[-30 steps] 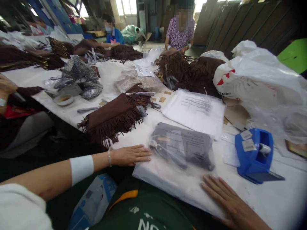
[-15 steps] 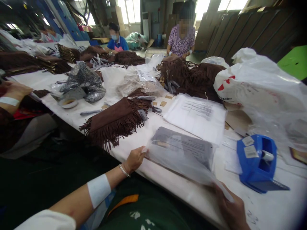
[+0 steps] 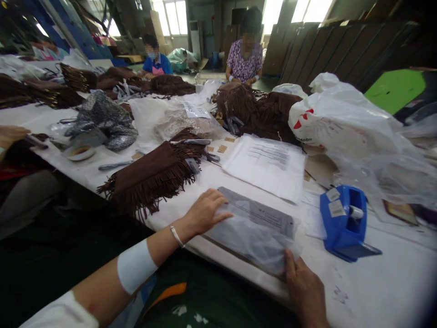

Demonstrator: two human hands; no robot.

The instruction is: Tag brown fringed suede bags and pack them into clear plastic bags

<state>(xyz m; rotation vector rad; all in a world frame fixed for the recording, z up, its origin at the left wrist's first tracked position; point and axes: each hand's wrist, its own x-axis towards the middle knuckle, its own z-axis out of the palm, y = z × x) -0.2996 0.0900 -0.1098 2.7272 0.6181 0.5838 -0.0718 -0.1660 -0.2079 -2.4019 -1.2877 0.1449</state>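
A flat grey plastic bag (image 3: pixel 251 234) with a darker printed panel lies along the table's near edge. My left hand (image 3: pixel 205 212) reaches over its left end, thumb and fingers apart; whether the fingertips press on the plastic I cannot tell. At the bag's lower right corner my right hand (image 3: pixel 303 284) grips the clear edge, with the thumb on top and the other fingers mostly hidden. Behind lies a stack of white printed sheets (image 3: pixel 266 166). A blue tape dispenser (image 3: pixel 344 223) stands to the right of the bag. Dark brown fringed pieces (image 3: pixel 150 175) lie to the left.
White plastic bags (image 3: pixel 341 109) bulge at the right. More brown fringed material (image 3: pixel 246 109) is heaped behind the sheets. A small dish (image 3: pixel 79 152) and crumpled silvery wrap (image 3: pixel 102 118) sit at left. Two co-workers stand across the table; another person's hand (image 3: pixel 13 135) shows far left.
My left hand has opened from its pinch on the bag's left end and moved over the bag. My right hand has brought the lifted clear edge down and leftward. The view has shifted rightward.
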